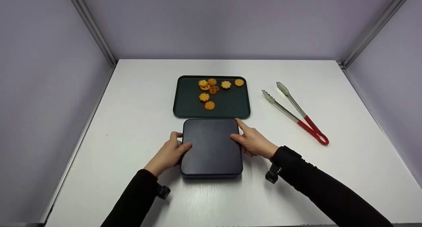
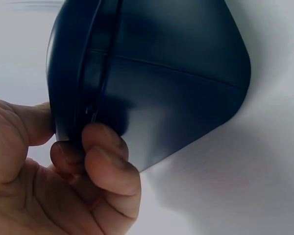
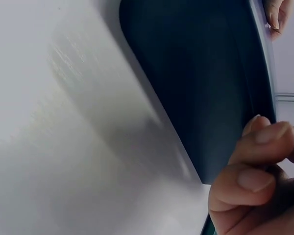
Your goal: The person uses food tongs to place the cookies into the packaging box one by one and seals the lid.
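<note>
A dark blue rectangular tin (image 1: 211, 147) with a flat lid (image 2: 68, 58) sits on the white table in front of the person. My left hand (image 1: 169, 152) grips the lid's left edge, its thumb on top and the other fingers curled at the rim. On the opposite side my right hand (image 1: 255, 142) holds the right edge, thumb over the top and index finger along the far corner. In the left wrist view, the lid's rim shows above the tin's side wall (image 2: 186, 98). What the tin holds is hidden.
Just beyond the tin lies a dark green tray (image 1: 188, 101) bearing several cookies (image 1: 209, 105), some flower-shaped and some round, and a pretzel-shaped one (image 1: 214, 89). Spread metal tongs with red handles (image 1: 306, 128) rest to the right. Grey panels (image 1: 224, 25) enclose the table's back and sides.
</note>
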`<state>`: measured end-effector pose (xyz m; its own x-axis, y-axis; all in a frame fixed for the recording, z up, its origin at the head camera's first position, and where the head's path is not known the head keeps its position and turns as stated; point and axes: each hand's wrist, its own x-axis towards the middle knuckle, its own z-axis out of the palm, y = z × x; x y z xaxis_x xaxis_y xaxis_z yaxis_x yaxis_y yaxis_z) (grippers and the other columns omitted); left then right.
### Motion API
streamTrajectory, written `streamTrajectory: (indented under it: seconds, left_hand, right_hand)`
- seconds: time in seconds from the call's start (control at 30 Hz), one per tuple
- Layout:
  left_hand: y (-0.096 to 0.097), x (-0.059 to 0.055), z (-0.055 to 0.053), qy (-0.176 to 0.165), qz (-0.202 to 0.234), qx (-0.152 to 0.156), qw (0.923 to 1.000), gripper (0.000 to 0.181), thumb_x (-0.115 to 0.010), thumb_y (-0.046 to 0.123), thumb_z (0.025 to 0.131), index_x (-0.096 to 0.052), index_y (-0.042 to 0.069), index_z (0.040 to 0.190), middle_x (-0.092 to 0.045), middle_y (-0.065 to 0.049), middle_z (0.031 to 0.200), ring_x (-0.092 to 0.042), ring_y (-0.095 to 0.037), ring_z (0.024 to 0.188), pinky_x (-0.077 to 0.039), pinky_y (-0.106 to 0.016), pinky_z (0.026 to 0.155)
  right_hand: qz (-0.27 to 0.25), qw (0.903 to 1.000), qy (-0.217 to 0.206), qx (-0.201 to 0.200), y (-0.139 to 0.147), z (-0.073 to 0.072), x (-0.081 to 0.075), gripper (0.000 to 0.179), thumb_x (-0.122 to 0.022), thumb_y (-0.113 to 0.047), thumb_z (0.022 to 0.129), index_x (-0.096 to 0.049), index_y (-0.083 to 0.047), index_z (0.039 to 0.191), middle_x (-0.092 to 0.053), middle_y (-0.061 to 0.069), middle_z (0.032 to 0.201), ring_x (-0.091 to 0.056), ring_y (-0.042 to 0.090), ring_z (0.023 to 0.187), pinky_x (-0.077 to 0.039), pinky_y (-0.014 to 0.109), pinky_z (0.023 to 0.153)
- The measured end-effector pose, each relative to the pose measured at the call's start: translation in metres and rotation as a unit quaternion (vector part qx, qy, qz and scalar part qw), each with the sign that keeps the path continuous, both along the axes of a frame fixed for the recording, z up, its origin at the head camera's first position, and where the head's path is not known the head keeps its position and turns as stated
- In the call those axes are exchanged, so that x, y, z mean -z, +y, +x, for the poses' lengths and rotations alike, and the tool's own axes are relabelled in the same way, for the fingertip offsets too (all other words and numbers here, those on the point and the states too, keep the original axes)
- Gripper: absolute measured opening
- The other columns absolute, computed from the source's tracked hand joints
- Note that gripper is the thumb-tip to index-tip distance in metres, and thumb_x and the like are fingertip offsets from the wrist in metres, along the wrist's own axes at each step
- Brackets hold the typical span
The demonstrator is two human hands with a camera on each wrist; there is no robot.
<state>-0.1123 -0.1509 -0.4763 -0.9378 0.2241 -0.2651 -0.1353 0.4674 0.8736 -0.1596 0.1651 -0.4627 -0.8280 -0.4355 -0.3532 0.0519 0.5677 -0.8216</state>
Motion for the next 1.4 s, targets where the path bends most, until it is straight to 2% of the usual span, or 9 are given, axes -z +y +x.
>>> streamTrajectory:
  seconds: [0.17, 0.33, 0.43, 0.6, 0.73, 0.87, 1.03, 1.23, 1.4]
  left_hand:
    - [0.001, -0.001, 0.001, -0.011, 0.017, -0.006, 0.9998, 0.05, -0.056, 0.025, 0.107, -0.033, -0.002, 0.142, -0.058, -0.001, 0.077, -0.047, -0.013, 0.056, -0.039, -0.027, 0.056]
    - [0.003, -0.001, 0.002, -0.038, 0.038, -0.02, 0.9984, 0.048, -0.056, 0.025, 0.107, -0.033, 0.001, 0.142, -0.056, -0.003, 0.077, -0.048, -0.014, 0.052, -0.043, -0.027, 0.049]
    - [0.005, -0.001, 0.002, -0.052, 0.051, -0.03, 0.9969, 0.048, -0.056, 0.026, 0.107, -0.032, 0.003, 0.142, -0.056, -0.004, 0.078, -0.049, -0.014, 0.052, -0.046, -0.028, 0.047]
    - [0.008, 0.0, 0.001, -0.047, 0.053, -0.041, 0.9966, 0.047, -0.054, 0.025, 0.108, -0.033, 0.003, 0.143, -0.056, -0.004, 0.075, -0.048, -0.015, 0.049, -0.045, -0.029, 0.044]
    - [0.009, 0.001, 0.001, -0.044, 0.042, -0.047, 0.997, 0.045, -0.053, 0.026, 0.108, -0.034, 0.004, 0.142, -0.06, -0.005, 0.079, -0.049, -0.016, 0.049, -0.047, -0.03, 0.044]
    - [0.01, 0.002, 0.0, -0.045, 0.044, -0.054, 0.9965, 0.038, -0.05, 0.026, 0.109, -0.035, 0.005, 0.137, -0.068, -0.01, 0.093, -0.051, -0.016, 0.05, -0.047, -0.03, 0.043]
    - [0.012, 0.003, -0.001, -0.044, 0.053, -0.057, 0.996, 0.035, -0.049, 0.027, 0.109, -0.036, 0.007, 0.134, -0.071, -0.013, 0.104, -0.055, -0.016, 0.052, -0.047, -0.03, 0.042]
    - [0.013, 0.005, 0.001, -0.016, 0.031, -0.066, 0.9972, 0.034, -0.05, 0.027, 0.109, -0.04, 0.006, 0.134, -0.072, -0.01, 0.098, -0.059, -0.017, 0.056, -0.048, -0.03, 0.042]
    - [0.014, 0.006, 0.002, -0.02, 0.035, -0.064, 0.9971, 0.034, -0.05, 0.026, 0.109, -0.038, 0.006, 0.133, -0.07, -0.01, 0.098, -0.058, -0.017, 0.057, -0.046, -0.03, 0.043]
  right_hand:
    - [0.005, 1.0, 0.005, 0.001, 0.0, 0.0, 0.0, 0.082, -0.054, -0.04, 0.107, -0.003, -0.016, 0.166, -0.061, 0.006, 0.058, -0.048, 0.014, 0.039, -0.04, 0.029, 0.04]
    - [0.011, 0.9998, 0.017, 0.008, -0.001, 0.003, 0.001, 0.081, -0.053, -0.039, 0.107, -0.002, -0.014, 0.166, -0.059, 0.005, 0.059, -0.045, 0.014, 0.039, -0.04, 0.029, 0.041]
    - [0.028, 0.998, 0.055, 0.012, -0.004, 0.006, 0.002, 0.081, -0.052, -0.037, 0.108, -0.004, -0.008, 0.165, -0.055, 0.0, 0.057, -0.044, 0.012, 0.043, -0.038, 0.028, 0.044]
    - [0.082, 0.9876, 0.133, 0.017, -0.009, 0.014, 0.001, 0.08, -0.053, -0.035, 0.107, -0.009, 0.002, 0.162, -0.051, -0.005, 0.059, -0.042, 0.01, 0.048, -0.034, 0.028, 0.052]
    - [0.09, 0.9839, 0.153, 0.022, -0.009, 0.016, 0.004, 0.079, -0.055, -0.034, 0.107, -0.013, 0.004, 0.162, -0.05, -0.004, 0.059, -0.041, 0.011, 0.048, -0.033, 0.028, 0.053]
    - [0.091, 0.9837, 0.153, 0.022, -0.007, 0.015, 0.006, 0.078, -0.055, -0.035, 0.107, -0.013, 0.003, 0.162, -0.052, -0.003, 0.06, -0.041, 0.011, 0.049, -0.034, 0.028, 0.054]
    - [0.089, 0.9847, 0.148, 0.021, -0.004, 0.014, 0.007, 0.079, -0.055, -0.035, 0.107, -0.013, 0.002, 0.162, -0.064, 0.0, 0.069, -0.05, 0.01, 0.056, -0.039, 0.03, 0.061]
    - [0.075, 0.9851, 0.154, 0.014, -0.003, 0.015, 0.007, 0.079, -0.056, -0.034, 0.106, -0.013, 0.002, 0.162, -0.052, -0.004, 0.061, -0.042, 0.01, 0.052, -0.035, 0.028, 0.056]
    - [0.087, 0.9811, 0.173, 0.007, -0.003, 0.017, 0.008, 0.078, -0.056, -0.033, 0.106, -0.015, 0.004, 0.161, -0.05, -0.005, 0.062, -0.042, 0.009, 0.052, -0.035, 0.028, 0.056]
